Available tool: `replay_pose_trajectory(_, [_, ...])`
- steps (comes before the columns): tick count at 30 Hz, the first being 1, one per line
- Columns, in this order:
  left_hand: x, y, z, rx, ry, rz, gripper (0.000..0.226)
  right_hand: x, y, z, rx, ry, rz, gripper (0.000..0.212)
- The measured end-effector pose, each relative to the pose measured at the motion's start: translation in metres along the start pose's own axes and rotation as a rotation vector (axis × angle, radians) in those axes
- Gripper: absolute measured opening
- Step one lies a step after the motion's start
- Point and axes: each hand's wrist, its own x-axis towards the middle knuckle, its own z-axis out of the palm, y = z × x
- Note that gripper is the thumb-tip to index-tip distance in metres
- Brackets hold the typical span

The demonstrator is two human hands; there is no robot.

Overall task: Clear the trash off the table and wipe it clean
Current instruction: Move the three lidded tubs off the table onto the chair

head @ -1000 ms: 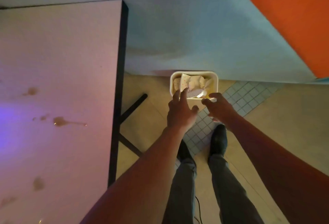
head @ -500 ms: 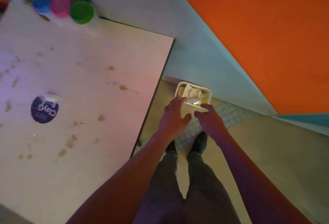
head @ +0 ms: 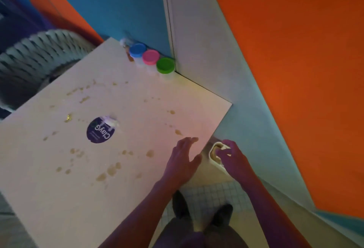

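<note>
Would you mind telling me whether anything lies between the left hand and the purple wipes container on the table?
Nothing visible does. The left hand hovers open over the table; only brown stains lie before the wipes container.

The right hand [head: 232,159] covers most of the bin [head: 213,149] on the floor past the tabletop's right edge, so its contents cannot be made out. The table [head: 59,198] is cut off by the left and bottom edges. Small print on the purple bottle [head: 99,131] is illegible; the object behind the blue-lidded jar [head: 137,50] is blurred.
</note>
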Motion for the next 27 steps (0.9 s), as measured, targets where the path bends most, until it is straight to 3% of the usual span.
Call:
replay_pose_trajectory(5, [0.020, -0.014, -0.064, -0.004, 0.151, -0.018, 0.056, 0.021, -0.058, 0.028, 0.038, -0.084, -0.051, 0.039])
replay_pose_trajectory(10, [0.049, -0.034, -0.132, 0.007, 0.261, -0.057, 0.057, 0.046, -0.116, 0.058, 0.082, -0.122, -0.121, 0.058])
replay_pose_trajectory(13, [0.077, -0.041, -0.167, 0.010, 0.310, -0.072, 0.057, 0.066, -0.152, 0.067, 0.133, -0.135, -0.136, 0.044])
replay_pose_trajectory(21, [0.171, -0.054, -0.227, 0.047, 0.345, -0.174, 0.059, 0.142, -0.210, 0.081, 0.326, -0.100, -0.079, 0.040])
replay_pose_trajectory(27, [0.255, -0.066, -0.256, 0.053, 0.350, -0.321, 0.060, 0.210, -0.235, 0.099, 0.376, -0.133, -0.003, 0.052])
